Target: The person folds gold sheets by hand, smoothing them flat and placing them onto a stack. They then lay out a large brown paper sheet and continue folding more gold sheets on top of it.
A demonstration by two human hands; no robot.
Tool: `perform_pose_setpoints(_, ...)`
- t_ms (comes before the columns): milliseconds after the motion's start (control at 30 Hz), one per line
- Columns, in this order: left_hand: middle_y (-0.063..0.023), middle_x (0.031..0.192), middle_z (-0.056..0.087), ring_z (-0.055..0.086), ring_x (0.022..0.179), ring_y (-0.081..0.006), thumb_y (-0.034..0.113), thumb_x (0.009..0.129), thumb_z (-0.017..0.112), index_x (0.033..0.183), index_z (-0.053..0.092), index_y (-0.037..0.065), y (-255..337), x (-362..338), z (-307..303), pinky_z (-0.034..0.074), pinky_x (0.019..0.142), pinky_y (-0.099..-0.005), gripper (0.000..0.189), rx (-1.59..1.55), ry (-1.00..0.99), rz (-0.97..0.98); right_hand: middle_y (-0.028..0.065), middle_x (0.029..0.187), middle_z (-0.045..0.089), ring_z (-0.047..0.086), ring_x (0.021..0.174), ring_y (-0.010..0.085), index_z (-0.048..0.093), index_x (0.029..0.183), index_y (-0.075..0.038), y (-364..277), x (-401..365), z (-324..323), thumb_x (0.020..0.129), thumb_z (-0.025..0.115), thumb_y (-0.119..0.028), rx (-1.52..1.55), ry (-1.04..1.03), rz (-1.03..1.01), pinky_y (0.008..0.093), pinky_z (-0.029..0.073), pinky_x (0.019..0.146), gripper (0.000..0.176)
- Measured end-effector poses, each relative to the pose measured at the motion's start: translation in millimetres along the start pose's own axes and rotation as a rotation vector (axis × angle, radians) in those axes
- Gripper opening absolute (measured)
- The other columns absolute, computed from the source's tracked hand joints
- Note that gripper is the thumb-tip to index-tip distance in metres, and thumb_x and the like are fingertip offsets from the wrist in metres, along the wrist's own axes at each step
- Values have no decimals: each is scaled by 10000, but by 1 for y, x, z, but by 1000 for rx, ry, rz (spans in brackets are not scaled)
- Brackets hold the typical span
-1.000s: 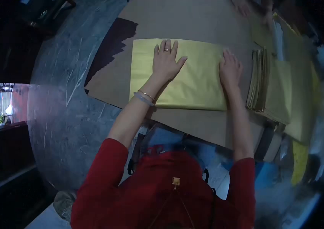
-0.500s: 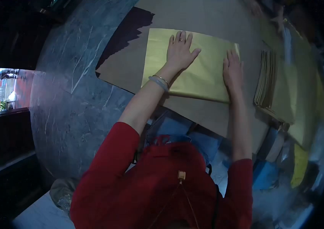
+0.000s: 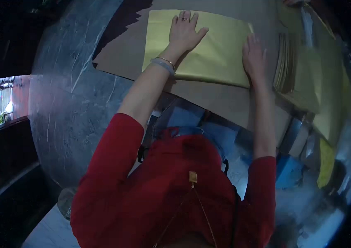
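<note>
the gold sheet [image 3: 218, 53] on the brown cardboard [image 3: 225, 97] is touched by the left hand [image 3: 185, 34], spread flat as a second ago. beside the right hand [image 3: 255, 58], a bright strip is now revealed at the far corner; whether the edge is pinched cannot be told.

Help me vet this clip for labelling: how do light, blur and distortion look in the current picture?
Head view: dim, bluish light, with a bright patch at the left edge; head view: soft sheen on the gold sheet; head view: left hand fairly crisp, right hand softer, lower-right background smeared; head view: strong wide-angle curvature, corners nearly black.
</note>
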State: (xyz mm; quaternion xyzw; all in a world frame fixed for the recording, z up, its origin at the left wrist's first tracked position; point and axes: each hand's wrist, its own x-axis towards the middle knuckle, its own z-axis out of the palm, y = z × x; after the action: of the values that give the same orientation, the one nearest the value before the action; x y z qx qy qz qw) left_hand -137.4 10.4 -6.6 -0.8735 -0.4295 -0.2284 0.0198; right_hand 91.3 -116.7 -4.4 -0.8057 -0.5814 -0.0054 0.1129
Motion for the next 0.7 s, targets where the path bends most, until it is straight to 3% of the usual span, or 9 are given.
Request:
perform_pose_setpoints(100, -209, 1394, 399, 361, 1304, -339, 601, 890, 388, 1389, 398, 67, 1, -1, -2, 243, 1099, -451, 731, 28, -13, -18, 50, 1514, 276, 229, 1405, 222, 300, 1452, -131, 9, -9, 4, 997, 259, -386, 47, 68, -10, 508, 148, 1139, 523)
perform_pose_setpoints(133, -201, 1354, 426, 335, 1317, -321, 582, 870, 433, 1350, 444, 46, 2, 0, 0, 245, 1091, -476, 719, -29, 29, -10, 49, 1507, 291, 241, 1401, 220, 320, 1442, -124, 11, -12, 4, 994, 266, -376, 28, 91, -30, 518, 155, 1133, 516)
perform_pose_setpoints(367, -191, 1356, 426, 351, 1304, -319, 584, 870, 438, 1339, 460, 55, -3, 0, 4, 257, 1083, -477, 707, -31, 47, 17, 54, 1468, 363, 295, 1376, 224, 376, 1403, -101, 22, -22, 9, 999, 287, -323, -6, 180, -104, 524, 192, 1116, 470)
perform_pose_setpoints(500, -204, 1364, 420, 357, 1307, -328, 584, 873, 429, 1347, 454, 58, -4, 1, 4, 252, 1088, -482, 708, 5, -10, 8, 52, 1442, 402, 325, 1359, 214, 404, 1384, -109, 25, -29, -2, 992, 336, -317, -39, 132, -264, 512, 197, 1115, 449)
perform_pose_setpoints(700, -199, 1376, 408, 346, 1315, -326, 584, 878, 415, 1356, 443, 59, -3, 1, 4, 255, 1091, -480, 710, 6, 3, 2, 39, 1451, 387, 335, 1352, 205, 412, 1379, -122, 37, -50, -11, 993, 351, -318, -45, 100, -296, 494, 199, 1122, 437)
